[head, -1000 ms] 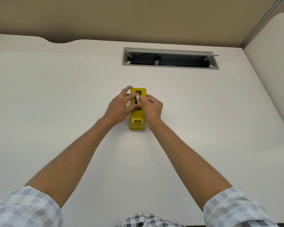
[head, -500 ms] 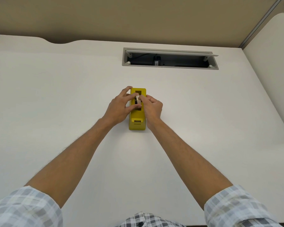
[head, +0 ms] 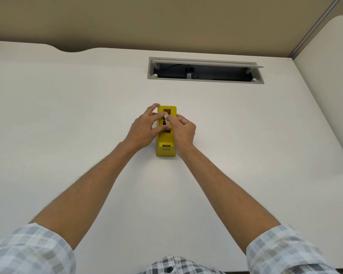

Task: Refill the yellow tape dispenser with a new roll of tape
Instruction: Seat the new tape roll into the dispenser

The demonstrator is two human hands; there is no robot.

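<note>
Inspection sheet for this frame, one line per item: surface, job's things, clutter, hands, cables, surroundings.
Surface: white desk, plain, with a curved notch in its far edge.
Job's things: yellow tape dispenser stands at centre, long axis pointing away from the person; a pale tape roll sits in its top slot.
Clutter: nothing seen.
Hands: left hand rests against the dispenser's left side, fingers over the slot; right hand pinches the roll from the right.
Cables: dark cables and a plug show inside the open cable tray in the desk's far part.
Surroundings: beige partition behind; a second white desk at right.
</note>
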